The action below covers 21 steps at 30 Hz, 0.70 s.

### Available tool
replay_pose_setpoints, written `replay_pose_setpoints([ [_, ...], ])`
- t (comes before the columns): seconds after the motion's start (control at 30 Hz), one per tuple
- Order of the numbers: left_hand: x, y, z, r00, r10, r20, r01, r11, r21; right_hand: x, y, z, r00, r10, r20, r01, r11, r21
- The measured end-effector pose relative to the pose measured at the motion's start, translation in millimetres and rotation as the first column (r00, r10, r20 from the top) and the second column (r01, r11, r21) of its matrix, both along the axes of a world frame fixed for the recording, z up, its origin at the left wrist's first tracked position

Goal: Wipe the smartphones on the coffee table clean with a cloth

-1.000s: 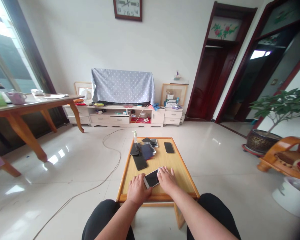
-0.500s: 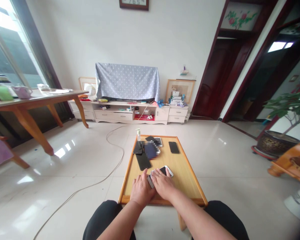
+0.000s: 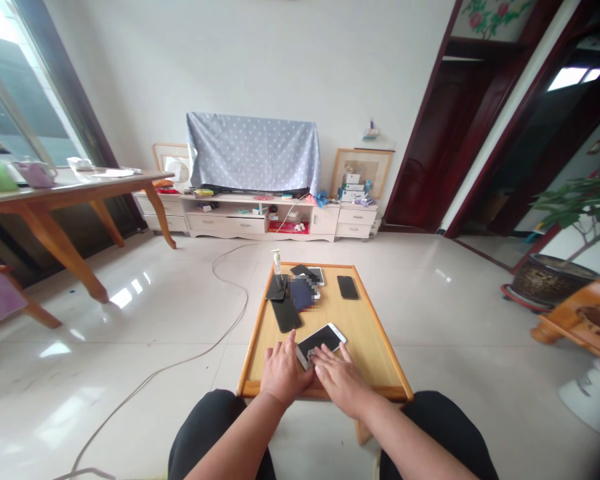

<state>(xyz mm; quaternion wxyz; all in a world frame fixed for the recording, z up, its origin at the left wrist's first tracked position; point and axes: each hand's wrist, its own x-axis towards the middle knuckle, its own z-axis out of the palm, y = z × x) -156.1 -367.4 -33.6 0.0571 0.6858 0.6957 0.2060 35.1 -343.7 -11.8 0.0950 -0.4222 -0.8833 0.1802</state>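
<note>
white-framed phone: face up, aslant, nr. the near edge of wood table. left hand: thumb & forefinger bracing phone's left end. right hand: fingers loosely spread, tips on lower screen, not gripping; pale bit under fingertips, too small to id. chg. vs. 0.5 s ago: right hand drawn back, most of screen now exposed; judged a rubbing stroke. beyond, apart: black phone, pump bottle.
</note>
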Motion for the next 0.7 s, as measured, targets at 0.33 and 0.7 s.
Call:
replay_pose_setpoints([
  [0.33,3,0,-1.2,1.000,-0.005,-0.016,0.005,1.000,0.015,-11,-5,-6,0.997,-0.074,-0.021,0.074,0.997,0.028],
  [0.7,2,-2,0.4,1.000,-0.010,-0.004,0.010,1.000,0.014,-27,-3,-3,0.999,-0.052,-0.014,0.052,0.998,0.036],
])
